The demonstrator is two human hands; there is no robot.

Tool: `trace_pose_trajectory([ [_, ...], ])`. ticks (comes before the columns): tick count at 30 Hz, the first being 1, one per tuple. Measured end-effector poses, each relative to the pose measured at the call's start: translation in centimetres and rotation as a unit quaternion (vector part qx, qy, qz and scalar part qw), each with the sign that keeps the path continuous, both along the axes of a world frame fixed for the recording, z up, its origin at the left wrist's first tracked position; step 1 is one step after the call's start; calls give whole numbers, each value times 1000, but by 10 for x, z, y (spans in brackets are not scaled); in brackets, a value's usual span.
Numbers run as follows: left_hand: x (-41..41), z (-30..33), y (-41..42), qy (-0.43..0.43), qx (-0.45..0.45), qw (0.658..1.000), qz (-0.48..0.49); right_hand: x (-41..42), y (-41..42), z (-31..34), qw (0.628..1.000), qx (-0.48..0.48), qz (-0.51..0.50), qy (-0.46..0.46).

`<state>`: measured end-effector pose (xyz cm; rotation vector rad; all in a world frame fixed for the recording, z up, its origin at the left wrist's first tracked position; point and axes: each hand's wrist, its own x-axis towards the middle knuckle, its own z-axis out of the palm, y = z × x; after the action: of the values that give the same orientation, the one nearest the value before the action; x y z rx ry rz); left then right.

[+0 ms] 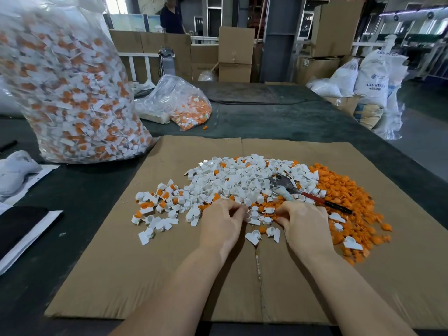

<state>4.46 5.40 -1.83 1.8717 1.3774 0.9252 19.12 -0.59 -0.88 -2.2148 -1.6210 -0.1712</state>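
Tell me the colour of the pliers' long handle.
Red, turning black at the tip: the long handle of the pliers. The head view shows it.

Left hand (221, 225), right hand (305, 225): fingertips hidden, perhaps pinching.

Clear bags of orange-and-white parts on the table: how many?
2. The large full bag stands far left; the small bag lies beyond the cardboard, centre-left. Others may hide behind the large one.
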Motion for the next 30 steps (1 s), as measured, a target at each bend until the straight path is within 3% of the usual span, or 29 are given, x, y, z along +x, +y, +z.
trace_pose_trajectory([
  [5,-2,1,-1,-13,-31,999,-20,-3,-2,-3,998,55,10,29],
  [10,-2,2,4,37,-16,997,-59,-10,2,-4,988,133,36,76],
  [17,11,1,2,-81,-45,995,-31,-19,3,-9,956,252,88,117],
  [25,7,-5,0,-148,-73,984,-63,-21,0,-11,950,238,111,168],
  [30,5,-5,-1,-174,-84,980,-52,-23,-3,-10,965,211,100,122],
])
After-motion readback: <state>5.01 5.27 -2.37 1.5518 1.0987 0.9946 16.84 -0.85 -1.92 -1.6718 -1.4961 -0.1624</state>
